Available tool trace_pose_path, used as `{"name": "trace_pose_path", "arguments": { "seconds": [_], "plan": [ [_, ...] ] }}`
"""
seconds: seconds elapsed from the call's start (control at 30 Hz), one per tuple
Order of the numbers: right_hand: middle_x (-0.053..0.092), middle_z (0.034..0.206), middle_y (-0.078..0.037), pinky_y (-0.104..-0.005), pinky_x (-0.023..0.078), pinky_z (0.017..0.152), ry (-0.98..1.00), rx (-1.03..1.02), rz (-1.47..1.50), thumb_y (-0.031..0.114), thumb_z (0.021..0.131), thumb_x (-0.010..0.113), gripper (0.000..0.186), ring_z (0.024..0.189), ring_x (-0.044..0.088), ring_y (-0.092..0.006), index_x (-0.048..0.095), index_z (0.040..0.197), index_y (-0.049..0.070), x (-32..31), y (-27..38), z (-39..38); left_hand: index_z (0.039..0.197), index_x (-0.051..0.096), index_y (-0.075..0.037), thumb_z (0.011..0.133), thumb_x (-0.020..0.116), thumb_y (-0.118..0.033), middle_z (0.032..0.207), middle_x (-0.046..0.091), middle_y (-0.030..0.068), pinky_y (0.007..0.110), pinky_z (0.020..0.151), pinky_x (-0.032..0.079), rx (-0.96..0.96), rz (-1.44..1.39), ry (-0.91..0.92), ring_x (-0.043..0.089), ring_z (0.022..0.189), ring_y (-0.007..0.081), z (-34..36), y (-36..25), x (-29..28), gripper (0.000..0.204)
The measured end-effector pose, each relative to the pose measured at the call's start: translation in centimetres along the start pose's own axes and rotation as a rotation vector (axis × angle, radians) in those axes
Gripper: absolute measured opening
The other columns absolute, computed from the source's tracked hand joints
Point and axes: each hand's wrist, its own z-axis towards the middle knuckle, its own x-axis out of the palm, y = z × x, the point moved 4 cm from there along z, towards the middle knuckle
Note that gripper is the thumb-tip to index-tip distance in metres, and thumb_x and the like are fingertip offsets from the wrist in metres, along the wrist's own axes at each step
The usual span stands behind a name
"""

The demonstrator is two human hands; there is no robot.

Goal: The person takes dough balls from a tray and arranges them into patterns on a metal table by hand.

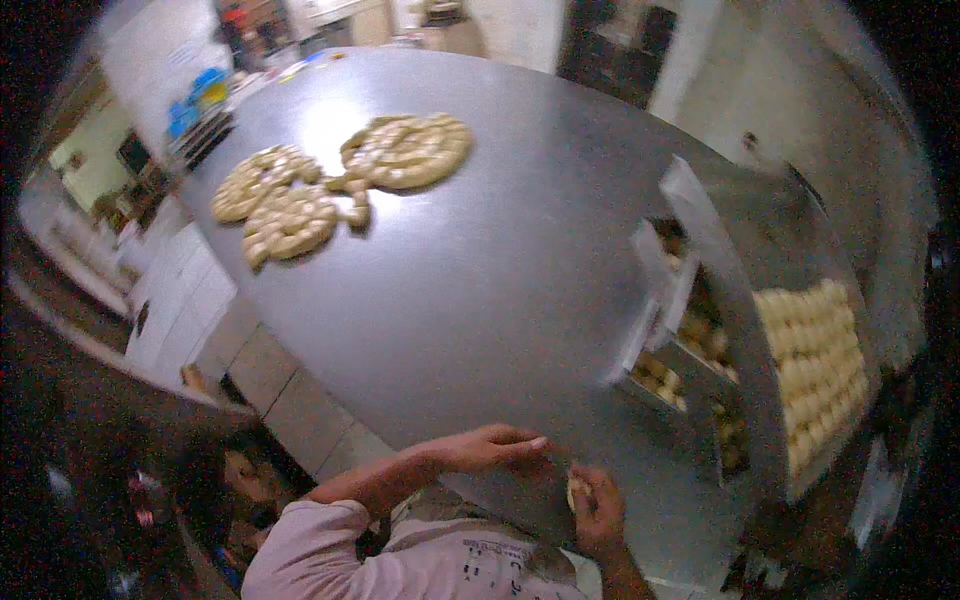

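Note:
My left hand (pixel 500 449) reaches over the near edge of the metal table, fingers stretched out and holding nothing. Close to its right is my right hand (pixel 602 512), with the fingers curled round a small pale piece of dough (pixel 575 493), partly hidden by them. Farther off, toward the table's far left, lie several flat, lumpy slabs of dough (pixel 405 152) with a pitted surface. A few short strips of dough sit between them.
The grey metal table (pixel 480 270) spans the middle. On the right stands a large tray with rows of pale dough balls (pixel 815 360). Beside it, a metal divided box (pixel 650 330) holds more dough pieces. Blue and yellow items (pixel 205 95) stand beyond the far left corner.

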Motion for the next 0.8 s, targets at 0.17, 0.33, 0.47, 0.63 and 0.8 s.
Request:
{"name": "trace_pose_path", "arguments": {
  "seconds": [0.17,0.33,0.47,0.63,0.8],
  "plan": [
    [0.054,0.104,-0.014,-0.0448,0.027,0.093,-0.172,-0.413,-1.039,0.015,0.077,0.055,0.033,0.098,0.048,-0.0320,0.054,0.109,0.006,3.1,0.7,3.4,0.096,0.062,-0.004,0.086,0.050,-0.032,0.088,0.063,0.0129,0.032,0.075,0.044,-0.042,0.407,-1.316,0.059,0.082,0.0254,-11.9,3.6,-22.3,0.032],
    [0.051,0.099,-0.015,-0.0465,0.027,0.093,-0.351,-0.427,-0.628,0.016,0.075,0.055,0.027,0.096,0.046,-0.0331,0.053,0.099,0.004,7.2,0.9,7.4,0.100,0.063,-0.008,0.085,0.046,-0.035,0.097,0.058,0.0183,0.042,0.081,0.041,-0.305,0.897,-1.879,0.053,0.092,0.0348,-19.3,4.6,-34.7,0.035],
    [0.051,0.093,-0.016,-0.0468,0.029,0.091,-0.409,-0.121,-0.833,0.020,0.076,0.059,0.026,0.095,0.045,-0.0338,0.050,0.093,0.002,2.9,-5.0,3.0,0.107,0.059,-0.008,0.085,0.045,-0.038,0.107,0.052,0.0233,0.045,0.086,0.038,-0.438,1.078,-1.942,0.046,0.102,0.0388,-19.6,6.8,-42.4,0.039],
    [0.050,0.092,-0.017,-0.0448,0.033,0.088,-0.599,-0.062,-0.728,0.013,0.077,0.057,0.020,0.092,0.046,-0.0347,0.049,0.090,0.000,4.7,-0.6,7.6,0.114,0.043,0.002,0.078,0.056,-0.039,0.106,0.050,0.0295,0.044,0.085,0.041,-0.299,0.800,-1.975,0.048,0.101,0.0410,-15.2,3.9,-45.5,0.057],
    [0.050,0.087,-0.015,-0.0448,0.035,0.081,-0.835,-0.047,-0.218,0.008,0.077,0.057,0.015,0.088,0.047,-0.0313,0.049,0.088,0.002,1.8,-6.7,2.5,0.117,0.028,0.006,0.064,0.076,-0.027,0.108,0.050,0.0214,0.039,0.084,0.043,0.371,0.142,-1.910,0.053,0.096,0.0305,-16.6,6.4,-47.0,0.078]
  ]
}}
